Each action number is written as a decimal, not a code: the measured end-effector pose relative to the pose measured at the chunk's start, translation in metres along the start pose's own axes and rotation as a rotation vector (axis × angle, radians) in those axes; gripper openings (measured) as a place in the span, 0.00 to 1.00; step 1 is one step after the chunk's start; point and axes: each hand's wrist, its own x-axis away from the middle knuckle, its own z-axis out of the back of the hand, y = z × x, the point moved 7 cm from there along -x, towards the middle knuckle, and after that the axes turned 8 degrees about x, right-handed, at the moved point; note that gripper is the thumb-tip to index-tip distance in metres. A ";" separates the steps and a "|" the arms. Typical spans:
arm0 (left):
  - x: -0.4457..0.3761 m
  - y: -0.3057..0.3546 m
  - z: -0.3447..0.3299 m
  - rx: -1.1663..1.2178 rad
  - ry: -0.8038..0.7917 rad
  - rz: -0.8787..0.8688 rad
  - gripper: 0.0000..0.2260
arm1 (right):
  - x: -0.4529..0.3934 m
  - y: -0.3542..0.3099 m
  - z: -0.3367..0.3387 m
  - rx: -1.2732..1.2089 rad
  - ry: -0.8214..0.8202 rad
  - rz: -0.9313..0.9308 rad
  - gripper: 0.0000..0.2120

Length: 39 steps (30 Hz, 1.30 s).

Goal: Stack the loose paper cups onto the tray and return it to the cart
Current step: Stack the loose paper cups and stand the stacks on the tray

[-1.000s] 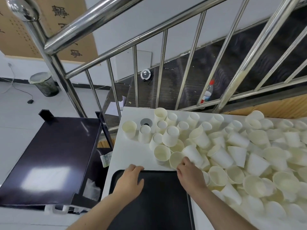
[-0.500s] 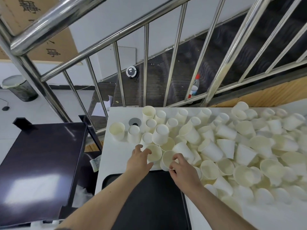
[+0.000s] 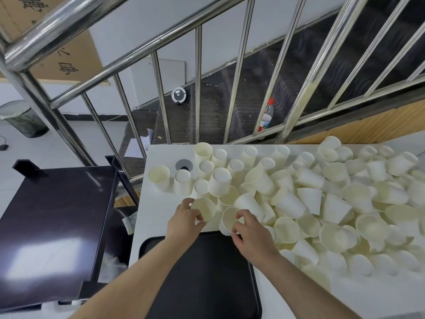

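Loose paper cups (image 3: 299,199) heaped across the white table (image 3: 158,206); left hand (image 3: 186,223) gripping one upright cup (image 3: 203,209), right hand (image 3: 250,233) pinching another (image 3: 228,221), probably for nesting; black tray (image 3: 202,277) waiting near, bare; cart (image 3: 53,217) left.

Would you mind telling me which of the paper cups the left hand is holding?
The left hand grips the upright, mouth-up cup at the pile's near-left edge, just beyond the black tray.

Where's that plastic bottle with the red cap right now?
The plastic bottle stands upright on the dark stairs behind the steel railing, beyond the far edge of the white table, a little right of centre in the head view.
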 end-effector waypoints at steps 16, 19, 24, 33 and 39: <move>0.072 -0.059 0.037 0.079 0.060 0.154 0.09 | -0.006 -0.042 -0.015 -0.007 0.013 0.219 0.06; 0.080 -0.061 0.040 0.074 0.064 0.151 0.09 | -0.006 -0.046 -0.016 -0.032 -0.010 0.220 0.06; 0.093 -0.069 0.048 0.026 0.073 0.134 0.16 | -0.005 -0.068 -0.013 -0.058 -0.093 0.268 0.08; 0.101 -0.085 0.052 0.002 0.046 0.097 0.23 | -0.008 -0.105 -0.027 -0.132 -0.189 0.322 0.07; 0.096 -0.086 0.050 0.013 0.023 0.064 0.25 | -0.010 -0.120 -0.029 -0.119 -0.205 0.340 0.07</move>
